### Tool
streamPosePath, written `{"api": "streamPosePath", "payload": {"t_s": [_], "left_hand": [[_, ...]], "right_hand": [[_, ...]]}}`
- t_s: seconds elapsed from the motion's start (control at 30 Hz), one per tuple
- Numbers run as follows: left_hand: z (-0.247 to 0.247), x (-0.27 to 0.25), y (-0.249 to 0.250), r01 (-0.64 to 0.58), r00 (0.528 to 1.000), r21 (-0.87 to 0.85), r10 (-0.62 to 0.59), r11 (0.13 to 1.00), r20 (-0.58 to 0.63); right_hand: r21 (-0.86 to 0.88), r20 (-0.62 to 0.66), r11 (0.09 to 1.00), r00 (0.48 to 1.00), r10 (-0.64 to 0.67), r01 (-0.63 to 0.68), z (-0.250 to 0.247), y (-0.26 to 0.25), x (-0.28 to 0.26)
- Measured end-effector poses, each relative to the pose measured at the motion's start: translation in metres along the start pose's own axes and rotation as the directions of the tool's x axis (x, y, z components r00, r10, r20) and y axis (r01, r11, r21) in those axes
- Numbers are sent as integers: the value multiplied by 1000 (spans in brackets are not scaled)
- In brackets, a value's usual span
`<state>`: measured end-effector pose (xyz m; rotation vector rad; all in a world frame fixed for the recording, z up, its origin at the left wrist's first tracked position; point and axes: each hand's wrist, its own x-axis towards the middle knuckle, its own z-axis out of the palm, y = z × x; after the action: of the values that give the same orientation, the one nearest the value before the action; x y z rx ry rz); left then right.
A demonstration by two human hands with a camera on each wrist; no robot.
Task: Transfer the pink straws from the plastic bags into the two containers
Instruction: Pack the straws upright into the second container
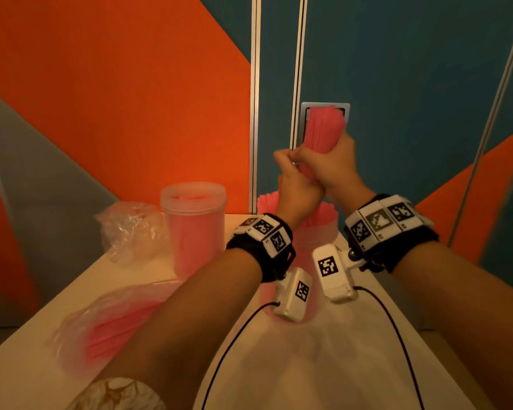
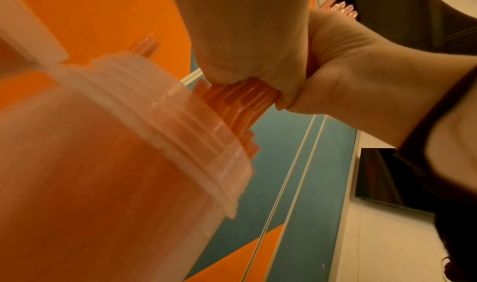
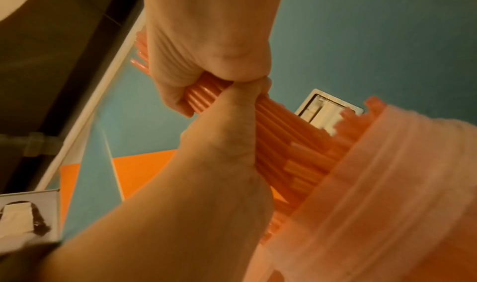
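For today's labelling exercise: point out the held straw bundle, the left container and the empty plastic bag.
held straw bundle [image 1: 323, 128], head view, upper shaft.
left container [image 1: 194, 232], head view, side wall.
empty plastic bag [image 1: 129, 229], head view, crumpled middle.

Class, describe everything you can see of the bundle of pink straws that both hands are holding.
The bundle of pink straws is a thick sheaf of thin, smooth plastic tubes, standing nearly upright. The left hand and right hand grip it together at its middle. Its lower ends enter the clear container, which already holds straws.

Black wristbands [image 1: 393, 247] with checkered marker tiles, white cameras [image 1: 333, 272], black cables [image 1: 397, 335]
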<state>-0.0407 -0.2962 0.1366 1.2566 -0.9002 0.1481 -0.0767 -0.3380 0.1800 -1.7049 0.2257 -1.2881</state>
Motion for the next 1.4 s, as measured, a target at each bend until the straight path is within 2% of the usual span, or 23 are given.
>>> {"api": "streamPosePath", "payload": {"t_s": [0.1,0.17,0.23,0.3,0.4,0.5,0.63,0.7,0.73,0.8,0.87,0.93,1.0,1.07,1.1,1.13,1.17,1.2,1.23,1.27,1.3,1.37,1.4], "left_hand": [[-1,0,-11,65,997,-8,-64,998,45],[-4,4,-16,90,986,-13,-87,996,143],[-12,9,-17,132,941,-22,-118,991,316],[-23,15,-21,172,904,-10,-154,985,398],[-43,24,-30,233,943,-164,-181,959,281],[-57,27,-39,209,976,-242,-186,947,116],[-62,21,-45,53,996,-63,-57,997,-65],[-61,19,-50,31,993,40,-26,999,-117],[-61,19,-52,44,991,63,-36,997,-125],[-62,21,-57,89,990,75,-80,993,-118],[-62,22,-58,100,992,26,-97,995,-77],[-60,23,-54,61,998,-36,-62,997,-23],[-55,21,-54,17,996,48,-21,999,85],[-52,22,-56,-32,961,330,-62,944,271],[-51,21,-56,-83,925,545,-140,834,354],[-50,20,-54,-147,893,707,-215,692,396],[-50,21,-52,-198,873,784,-258,588,413],[-51,22,-50,-225,857,803,-280,552,433],[-52,24,-48,-217,844,784,-291,582,450],[-54,26,-48,-196,839,738,-279,646,467],[-55,29,-49,-150,857,665,-239,732,457],[-57,32,-50,-37,940,475,-131,879,316],[-57,31,-49,-11,972,412,-87,911,219]], "right_hand": [[-6,21,1000,999,29,-29,3,13,1],[-23,1,999,999,47,-47,3,16,6],[0,-52,997,996,75,-75,0,18,13],[41,-101,993,988,114,-110,-7,25,20],[15,-85,984,980,179,-178,-12,39,18],[-126,13,965,973,231,-228,-10,59,9],[-318,239,902,896,373,-291,-10,66,9],[-394,305,878,863,403,-271,-13,65,18],[-429,296,862,859,418,-271,-15,55,18],[-434,235,864,893,384,-257,-19,40,24],[-359,209,920,947,244,-158,-23,31,27],[-306,208,952,973,98,-30,-19,25,24],[-427,244,902,968,54,57,-12,31,24],[-711,397,679,901,174,182,-7,44,21],[-786,475,571,824,308,239,-6,50,17],[-807,534,518,727,432,284,-6,55,13],[-804,571,505,645,507,314,-8,55,10],[-797,584,516,620,524,315,-10,55,8],[-793,573,538,652,497,287,-12,53,8],[-774,541,593,721,434,224,-14,52,10],[-718,481,684,801,356,127,-15,50,12],[-508,325,861,926,194,-3,-17,50,17],[-443,257,896,956,138,-10,-18,50,19]]}}
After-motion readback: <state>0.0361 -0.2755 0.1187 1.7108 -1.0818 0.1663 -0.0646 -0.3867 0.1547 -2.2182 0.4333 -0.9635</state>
